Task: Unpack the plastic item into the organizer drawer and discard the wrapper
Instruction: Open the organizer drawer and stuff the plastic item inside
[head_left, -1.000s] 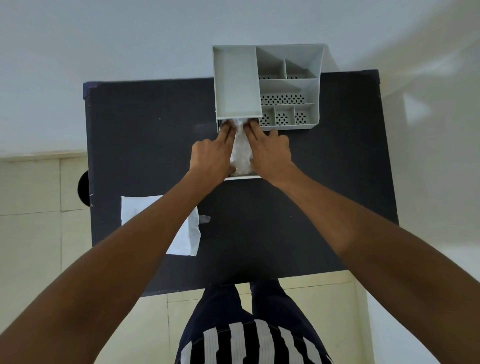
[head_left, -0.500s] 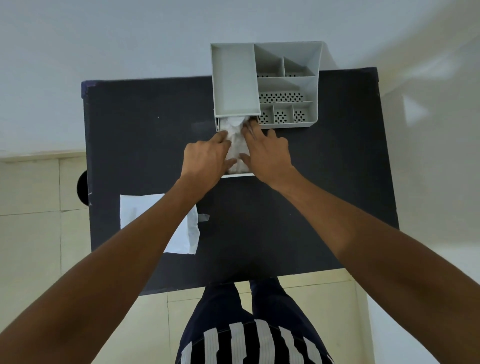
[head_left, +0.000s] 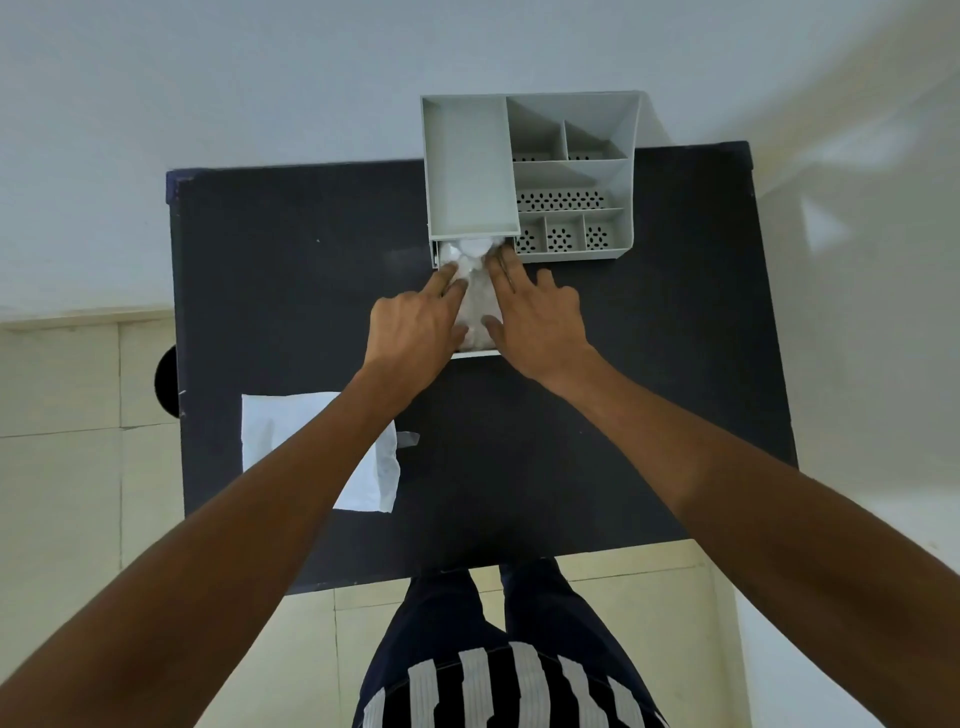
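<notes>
A grey organizer (head_left: 571, 171) with several compartments stands at the far edge of the black table (head_left: 649, 415). Its drawer (head_left: 475, 355) is pulled out toward me at the lower left. White plastic pieces (head_left: 475, 296) lie in the drawer. My left hand (head_left: 413, 332) and my right hand (head_left: 535, 317) rest on either side of them, fingers stretched forward and pressing on the pile. I cannot tell whether either hand grips a piece. A flat white wrapper (head_left: 311, 447) lies on the table's near left, partly under my left forearm.
A small clear scrap (head_left: 408, 439) lies next to the wrapper. A dark round object (head_left: 166, 382) pokes out past the table's left edge. Pale tiled floor surrounds the table, and a white wall stands behind the organizer.
My left hand has reached forward again, its index finger stretched into the drawer. The right hand's fingers have spread wider over the white pieces.
</notes>
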